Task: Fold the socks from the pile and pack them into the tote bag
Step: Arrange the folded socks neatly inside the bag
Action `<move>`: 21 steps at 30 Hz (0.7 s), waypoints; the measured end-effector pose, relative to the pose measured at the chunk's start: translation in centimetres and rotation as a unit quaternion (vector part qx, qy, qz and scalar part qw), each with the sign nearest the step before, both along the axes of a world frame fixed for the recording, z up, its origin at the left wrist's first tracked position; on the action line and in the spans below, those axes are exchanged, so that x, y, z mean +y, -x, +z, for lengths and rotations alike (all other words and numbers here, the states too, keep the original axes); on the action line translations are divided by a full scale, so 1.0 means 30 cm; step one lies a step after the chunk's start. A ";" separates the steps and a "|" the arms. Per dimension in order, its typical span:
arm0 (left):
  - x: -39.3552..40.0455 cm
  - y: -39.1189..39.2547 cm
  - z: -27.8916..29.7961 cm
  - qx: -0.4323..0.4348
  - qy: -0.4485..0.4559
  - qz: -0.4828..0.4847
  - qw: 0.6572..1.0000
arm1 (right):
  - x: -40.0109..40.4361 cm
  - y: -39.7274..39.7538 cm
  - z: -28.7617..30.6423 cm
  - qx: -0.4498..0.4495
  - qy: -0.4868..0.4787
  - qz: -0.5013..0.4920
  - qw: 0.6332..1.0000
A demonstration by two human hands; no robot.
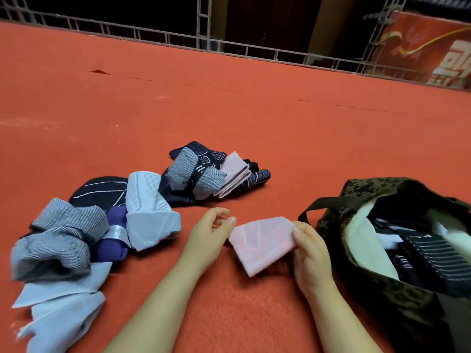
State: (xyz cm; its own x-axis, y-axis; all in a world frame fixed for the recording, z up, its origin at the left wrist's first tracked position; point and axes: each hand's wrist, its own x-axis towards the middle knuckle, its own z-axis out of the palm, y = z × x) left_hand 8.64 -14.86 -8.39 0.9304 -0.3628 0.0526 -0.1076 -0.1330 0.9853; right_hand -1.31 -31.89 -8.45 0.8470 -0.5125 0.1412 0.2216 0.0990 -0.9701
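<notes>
A folded pink sock [262, 244] is held just above the red carpet in front of me. My right hand [312, 261] pinches its right edge between thumb and fingers. My left hand [210, 236] hovers at the sock's left edge with curled fingers apart, its thumb tip close to the fabric; I cannot tell if it touches. The sock pile [102, 217] of grey, light blue, purple and dark socks lies to the left. A camouflage tote bag [397, 291] stands open at the right, with dark striped socks inside.
A second cluster of socks, with a folded pink sock [234, 174] on top, lies farther back at centre. Red carpet [229, 110] stretches ahead to a metal truss rail [204, 29]. A red banner [433, 52] stands at the far right.
</notes>
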 end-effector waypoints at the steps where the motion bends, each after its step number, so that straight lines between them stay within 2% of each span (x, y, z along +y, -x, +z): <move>1: -0.003 0.010 0.003 0.004 -0.024 -0.010 1.000 | -0.005 0.006 0.007 -0.009 -0.001 0.012 1.000; 4: 0.007 0.034 0.014 -0.005 -0.131 -0.011 0.991 | -0.012 0.027 0.031 0.017 0.047 0.054 0.997; 6: 0.015 0.042 0.020 -0.032 -0.214 0.001 0.976 | -0.018 0.040 0.037 0.088 0.106 0.048 0.989; 8: 0.013 0.045 0.029 -0.056 -0.290 0.001 0.955 | -0.029 0.044 0.043 0.178 0.109 0.041 0.977; 11: 0.001 0.042 0.031 -0.063 -0.333 -0.045 0.940 | -0.034 0.028 0.053 0.286 0.131 0.042 0.948; 12: 0.000 0.043 0.032 -0.071 -0.326 -0.064 0.941 | -0.027 0.023 0.064 0.313 0.154 0.030 0.937; 14: 0.003 0.050 0.029 -0.067 -0.256 -0.085 0.961 | -0.012 0.020 0.082 0.311 0.184 0.016 0.932; 18: 0.023 0.065 0.058 -0.026 -0.073 -0.066 0.995 | 0.017 0.017 0.122 0.236 0.222 0.063 0.944; 21: 0.001 0.035 0.132 -0.073 -0.038 -0.025 0.996 | 0.016 -0.034 0.182 0.181 0.241 0.033 0.953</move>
State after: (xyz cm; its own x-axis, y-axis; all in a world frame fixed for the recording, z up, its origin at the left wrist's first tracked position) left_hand 7.60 -14.82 -4.45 0.8956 -0.4164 0.1565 -0.2574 -0.1982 0.9458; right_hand -0.30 -31.40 -2.99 0.9133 -0.4055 0.0387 -0.1281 -0.3760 -0.9177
